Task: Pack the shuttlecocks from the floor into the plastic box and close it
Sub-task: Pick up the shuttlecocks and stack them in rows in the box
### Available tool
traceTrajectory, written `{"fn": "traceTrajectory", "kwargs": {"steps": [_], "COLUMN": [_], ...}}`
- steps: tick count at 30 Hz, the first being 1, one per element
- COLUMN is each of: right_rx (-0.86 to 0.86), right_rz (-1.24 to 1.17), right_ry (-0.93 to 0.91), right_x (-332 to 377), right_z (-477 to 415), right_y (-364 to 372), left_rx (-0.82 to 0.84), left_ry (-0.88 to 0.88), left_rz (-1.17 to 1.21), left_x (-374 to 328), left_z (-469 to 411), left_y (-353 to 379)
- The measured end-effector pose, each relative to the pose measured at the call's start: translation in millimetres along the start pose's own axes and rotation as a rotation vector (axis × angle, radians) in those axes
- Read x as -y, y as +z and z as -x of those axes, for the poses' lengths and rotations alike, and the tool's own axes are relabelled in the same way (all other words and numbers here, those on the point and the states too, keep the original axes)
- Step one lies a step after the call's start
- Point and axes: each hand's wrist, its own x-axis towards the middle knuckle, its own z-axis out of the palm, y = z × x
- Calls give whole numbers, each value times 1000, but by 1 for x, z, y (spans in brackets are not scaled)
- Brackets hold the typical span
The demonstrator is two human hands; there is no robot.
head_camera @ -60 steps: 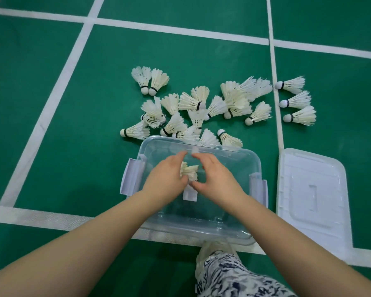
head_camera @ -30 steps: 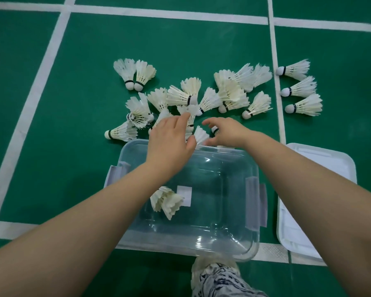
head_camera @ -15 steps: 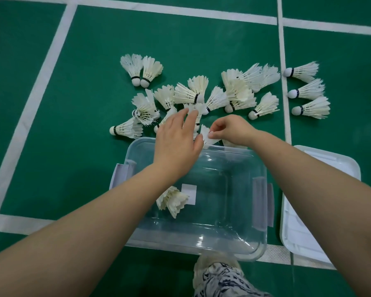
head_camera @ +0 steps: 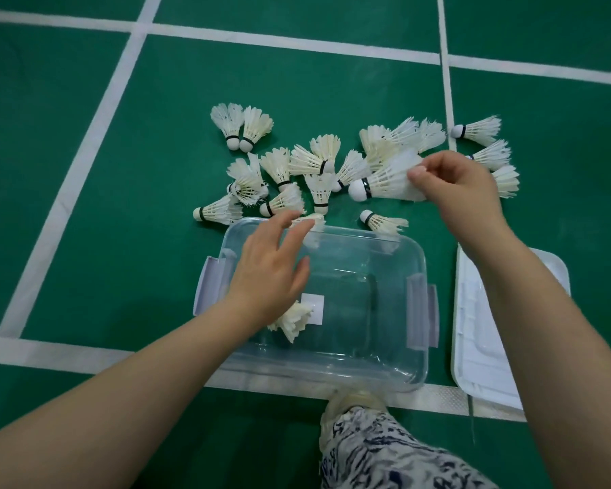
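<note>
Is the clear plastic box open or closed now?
Open. The clear plastic box has no cover; its white lid lies flat on the green floor beside it.

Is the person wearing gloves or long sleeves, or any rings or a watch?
No. The left hand and right hand are both bare, with no gloves, rings or watch showing. Both forearms are uncovered, so no sleeves show. Fingernails are short and unpainted.
</note>
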Motion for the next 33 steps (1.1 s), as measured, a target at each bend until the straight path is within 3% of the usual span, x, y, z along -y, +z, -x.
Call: {"fn": "traceTrajectory", "kwargs": {"steps": [9,19,24,30,33], "right_rx": [136,316,379,268,295], "right_rz": [64,501,605,536,585], "right_ry": [97,68,127,175,182], "right_x": [-18,-47,-50,-42,-45], "right_z": [60,105,102,92,92], "right_y": [35,71,83,71,72], "left_rx": [318,826,920,894,859], "left_ry": [-72,-60,-30,-19,-94], "left_rz": [-145,-299,-429,-371,-291], "left_x": [7,22,23,25,24], "left_z": [23,35,27,21,16], "left_y": [-1,20,28,37,39]}}
